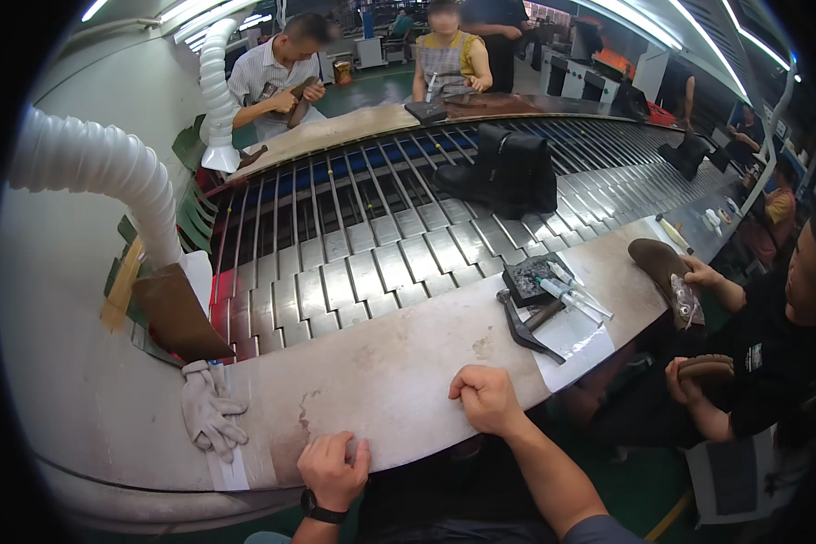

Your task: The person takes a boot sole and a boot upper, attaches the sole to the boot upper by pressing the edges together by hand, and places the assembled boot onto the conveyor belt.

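My left hand (333, 464), with a dark band on its wrist, rests at the near edge of the pale work board (408, 363). Its fingers are curled and hold nothing that I can see. Farther right, my right hand (487, 397) lies on the board as a loose fist, also with nothing visible in it. Beyond that hand is a dark-headed hammer (522, 335). Its handle leans toward a black block (524, 279) and several white syringe-like tubes (573, 297). A pair of grey work gloves (210, 412) hangs over the board's left end.
A slatted metal conveyor (372, 272) runs beyond the board, carrying black boots (512, 172). White ribbed hoses (109, 163) hang at left, near a brown panel (179, 313). At right a co-worker holds a brown boot (657, 263) and a sole (705, 367). Others work across the conveyor.
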`<state>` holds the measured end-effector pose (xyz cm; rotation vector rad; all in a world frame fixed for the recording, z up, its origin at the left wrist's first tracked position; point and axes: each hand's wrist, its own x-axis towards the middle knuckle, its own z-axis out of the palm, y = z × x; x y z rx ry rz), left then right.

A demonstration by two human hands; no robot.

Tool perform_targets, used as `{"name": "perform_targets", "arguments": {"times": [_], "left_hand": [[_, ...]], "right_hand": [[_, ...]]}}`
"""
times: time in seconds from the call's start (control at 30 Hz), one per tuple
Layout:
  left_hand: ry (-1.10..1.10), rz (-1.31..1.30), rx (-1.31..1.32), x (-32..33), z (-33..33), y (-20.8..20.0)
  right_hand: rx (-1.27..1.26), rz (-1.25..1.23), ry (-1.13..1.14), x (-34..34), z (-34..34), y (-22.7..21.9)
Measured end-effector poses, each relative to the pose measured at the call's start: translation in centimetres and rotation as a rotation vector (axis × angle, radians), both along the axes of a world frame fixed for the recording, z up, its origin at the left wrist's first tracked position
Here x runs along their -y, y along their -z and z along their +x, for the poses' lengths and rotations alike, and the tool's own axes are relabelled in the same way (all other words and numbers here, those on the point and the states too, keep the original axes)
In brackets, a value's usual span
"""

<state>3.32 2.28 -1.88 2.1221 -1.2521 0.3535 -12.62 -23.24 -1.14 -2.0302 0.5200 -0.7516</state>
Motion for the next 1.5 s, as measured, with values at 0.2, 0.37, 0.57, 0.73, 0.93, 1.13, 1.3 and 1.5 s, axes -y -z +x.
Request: {"name": "perform_targets", "arguments": {"times": [0.2, 0.37, 0.57, 0.73, 0.93, 1.13, 1.3, 1.5], "left_hand": [[-0.002, 0.008, -0.015, 0.2, -0.3, 0.1], [-0.004, -0.005, 0.006, 0.6, -0.1, 0.3], [-0.042, -0.067, 0.081, -0.4, 0.5, 0.2], [-0.042, -0.135, 0.125, 0.6, 0.1, 1.1], [-0.180, -0.179, 0.163, -1.0, -0.9, 2.0], [-0.234, -0.134, 0.139, 0.4, -0.5, 3.3], [-0.282, -0.043, 0.134, 1.3, 0.0, 3.9], [-0.432, 0.003, 0.133, 1.1, -2.5, 5.3]], "right_hand": [[0.012, -0.018, -0.001, 0.3, -0.4, 0.1], [0.017, -0.018, -0.001, 0.7, -0.2, 0.2], [0.004, -0.038, -0.032, 0.2, 1.4, 1.3], [0.043, 0.005, -0.038, 1.7, 0.0, 4.6], [0.050, -0.116, -0.201, 1.7, 1.2, 5.8], [0.108, -0.180, -0.259, 3.0, 2.4, 6.3], [-0.070, -0.375, -0.223, 4.3, 2.5, 5.7], [-0.130, -0.300, -0.264, -1.0, -1.5, -0.2]]}}
